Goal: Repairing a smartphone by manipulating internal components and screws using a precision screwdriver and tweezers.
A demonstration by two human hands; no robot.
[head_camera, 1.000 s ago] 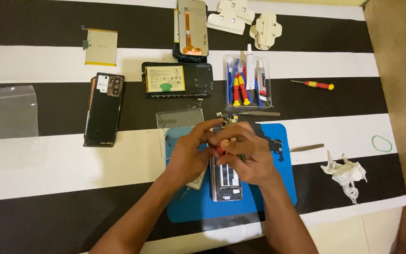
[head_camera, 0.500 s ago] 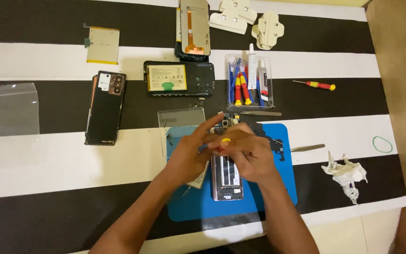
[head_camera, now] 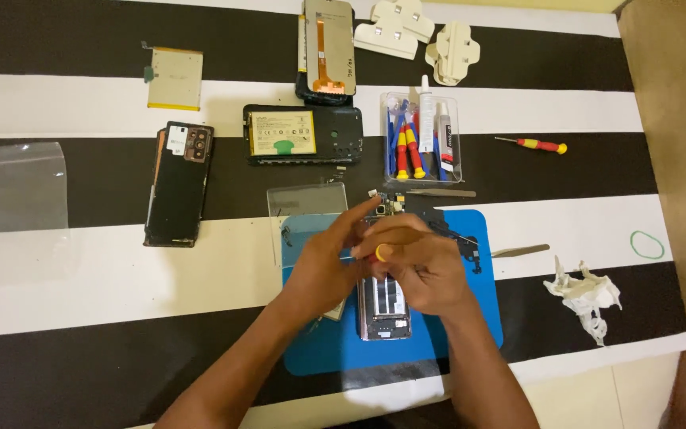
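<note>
Left hand point(head_camera: 329, 266): over the blue work mat point(head_camera: 470, 318), fingers stretched twd the top end of the opened phone point(head_camera: 384, 306); whether it grips anything, can't tell.
Right hand point(head_camera: 422, 270): curled narrow round a small screwdriver point(head_camera: 380, 253); only its yellow cap and a bit of red handle show, tip hidden betw. the hands.
Opened phone: lies lengthwise on the mat, upper half covered by both hands, lower half w/ internals visible.
Small parts: a camera-module cluster point(head_camera: 383, 208) just above the fingers, too small to tell apart.
Clear film point(head_camera: 307, 202): partly under the left hand.
Tool tray point(head_camera: 421, 139): well apart, holds red-yellow drivers and blue picks.
Other phones: black back cover point(head_camera: 179, 184) at left, frame w/ battery point(head_camera: 302, 135) above the mat.
Tweezers point(head_camera: 520, 251): just off the mat's right edge.
Plastic bag point(head_camera: 11, 187): cut off at the left edge.
</note>
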